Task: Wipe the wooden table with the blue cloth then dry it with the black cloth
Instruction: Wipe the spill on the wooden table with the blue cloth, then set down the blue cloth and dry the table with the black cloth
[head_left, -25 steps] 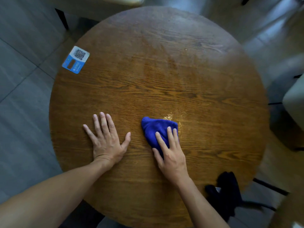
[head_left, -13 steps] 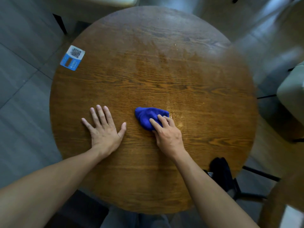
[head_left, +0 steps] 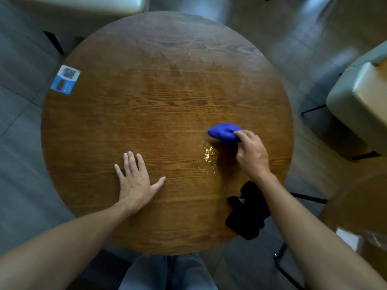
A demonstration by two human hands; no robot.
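Blue cloth (head_left: pixel 224 132) now further right, right hand (head_left: pixel 252 152) gripping

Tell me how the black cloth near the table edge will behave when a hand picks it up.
The black cloth lies crumpled, so it is probably soft and floppy and will sag from a grip. Part of it seems to hang past the wooden table edge, so a careless push might drop it. It looks light.

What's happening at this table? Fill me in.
A person is wiping the round wooden table. The right hand grips the bunched blue cloth on the right side of the top, with a wet patch shining beside it. The left hand rests flat on the wood. The black cloth lies unused at the near right edge.
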